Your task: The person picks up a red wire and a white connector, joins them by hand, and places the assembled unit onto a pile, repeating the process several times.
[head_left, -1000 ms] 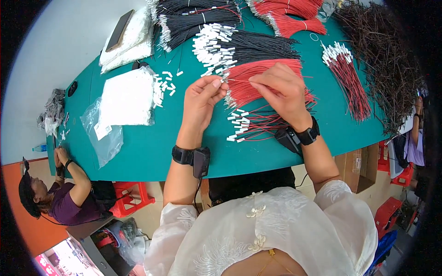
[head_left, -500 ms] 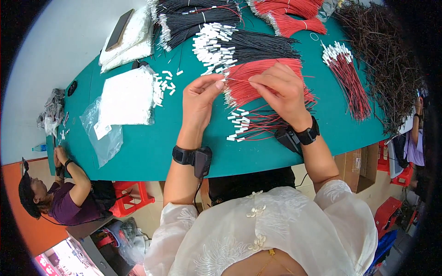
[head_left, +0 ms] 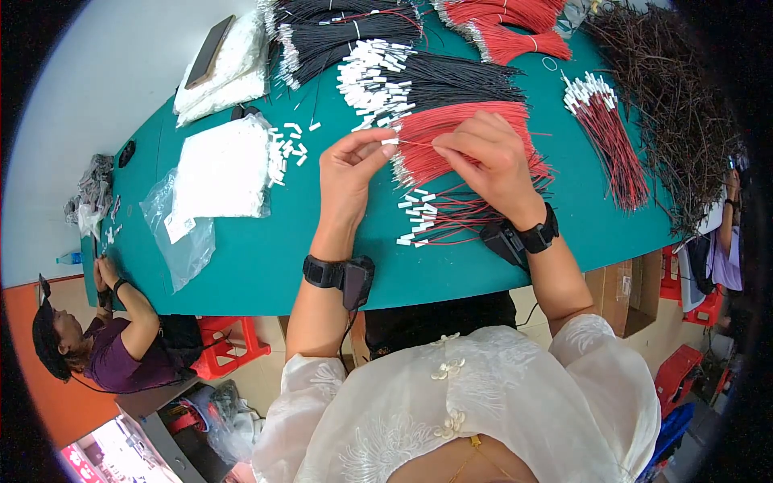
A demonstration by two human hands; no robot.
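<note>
Between thumb and forefinger, my left hand (head_left: 351, 165) pinches a small white plastic connector (head_left: 390, 142). My right hand (head_left: 488, 154) grips a thin red wire (head_left: 416, 143) whose end meets the connector. Both hands hover over a spread of red wires (head_left: 459, 133), beside black wires (head_left: 463, 83) with white connectors on their left ends. Just below my hands lie red and black wires with white connectors (head_left: 420, 216). Left of my left hand are loose white connectors (head_left: 288, 151) next to a full clear bag of them (head_left: 221, 169).
A phone (head_left: 211, 51) rests on more white bags at the back left. Wire bundles (head_left: 515, 47) line the far edge. On the right lie finished-looking red wires (head_left: 616, 153) and a dark tangled heap (head_left: 668, 105). A co-worker (head_left: 121, 346) sits at the left edge.
The white connector in my left fingers now shows more clearly, in line with the wire. My right hand has shifted very slightly left.
</note>
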